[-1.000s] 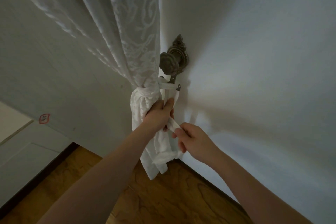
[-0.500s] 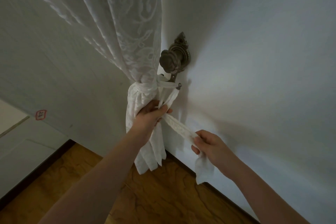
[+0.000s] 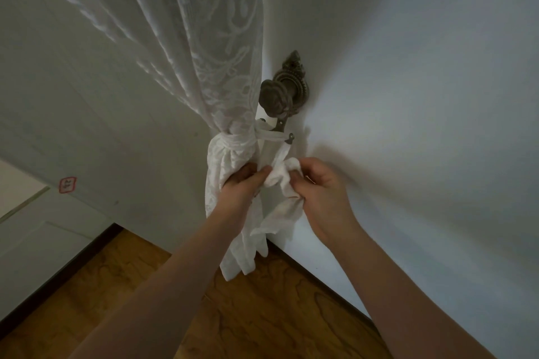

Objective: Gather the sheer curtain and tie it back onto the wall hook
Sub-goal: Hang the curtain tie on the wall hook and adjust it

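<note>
White tie strip (image 3: 281, 175) between both hands' fingers (image 3: 296, 183).

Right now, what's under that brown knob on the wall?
Under the brown knob, a white tie strip loops onto a small metal hook. Both hands bunch its loose end lower down. The knot is hidden.

curtain (image 3: 186, 46): top cut off | sticker (image 3: 67, 185): writing unreadable | right fingers (image 3: 296, 181): tips buried in tie-back (image 3: 281, 175)
</note>
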